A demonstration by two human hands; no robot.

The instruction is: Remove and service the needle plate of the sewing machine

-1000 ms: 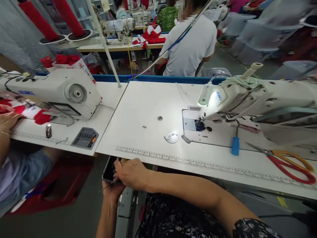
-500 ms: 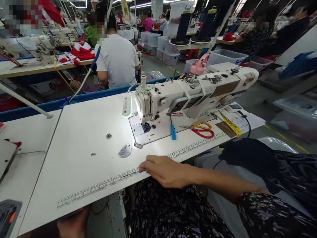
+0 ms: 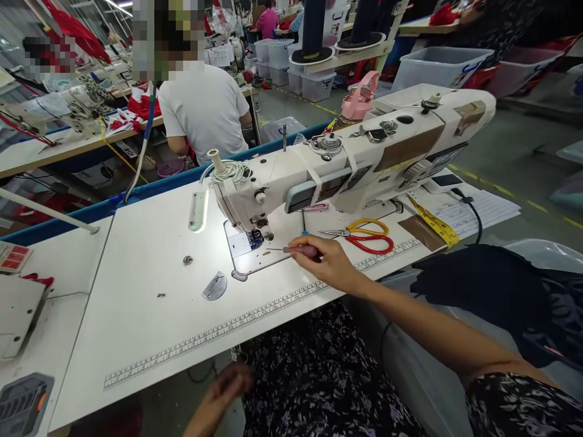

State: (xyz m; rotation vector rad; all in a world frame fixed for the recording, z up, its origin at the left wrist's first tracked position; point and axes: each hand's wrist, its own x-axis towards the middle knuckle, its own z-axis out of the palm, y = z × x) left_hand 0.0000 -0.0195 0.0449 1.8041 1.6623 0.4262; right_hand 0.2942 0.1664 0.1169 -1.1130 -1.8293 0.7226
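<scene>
We find the right hand (image 3: pixel 336 267) gripping a slim purple-handled screwdriver (image 3: pixel 298 249), the silver metal plate (image 3: pixel 215 285) lying detached; the blurred left hand (image 3: pixel 225 385) is unreadable.

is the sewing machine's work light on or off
On: the light strip on the sewing machine glows pale, and the table beside the needle is brightly lit.

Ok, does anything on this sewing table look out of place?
Yes: a metal plate, a small round part and a tiny piece lie loose on the table, left of the sewing machine, apparently removed from it.
</scene>
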